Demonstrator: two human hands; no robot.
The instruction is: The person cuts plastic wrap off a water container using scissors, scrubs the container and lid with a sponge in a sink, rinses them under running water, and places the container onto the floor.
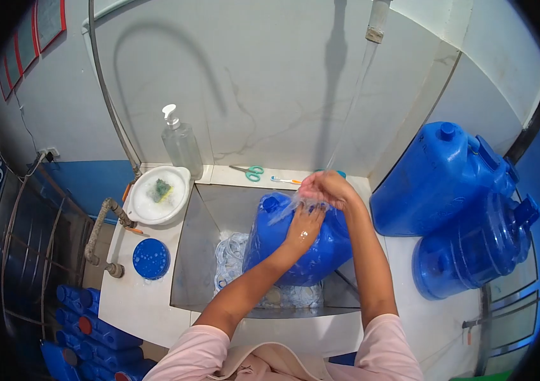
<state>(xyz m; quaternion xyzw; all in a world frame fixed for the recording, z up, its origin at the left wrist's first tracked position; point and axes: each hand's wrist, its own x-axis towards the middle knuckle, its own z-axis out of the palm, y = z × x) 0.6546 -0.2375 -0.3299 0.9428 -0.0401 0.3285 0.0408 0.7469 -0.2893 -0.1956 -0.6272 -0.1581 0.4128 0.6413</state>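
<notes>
A blue plastic water jug [263,247] with a small blue cap sits tilted in the metal sink [192,254]. My left hand [306,225] lies on top of the jug, wet, with its fingers stretched out toward my other hand. Just above and to the right, my right hand [327,188] is cupped under a thin stream of water [349,105] from the pipe [378,22]. Water splashes off it over the jug and my left fingers. Neither hand appears to hold anything. The jug's handle side is hidden by my hands and right arm.
On the left counter stand a white basin [146,213] with a sponge [162,188], a blue lid [150,258] and a pump bottle [182,146]. Scissors [251,173] and a toothbrush [286,180] lie on the back ledge. Blue jugs [432,178] crowd the right counter.
</notes>
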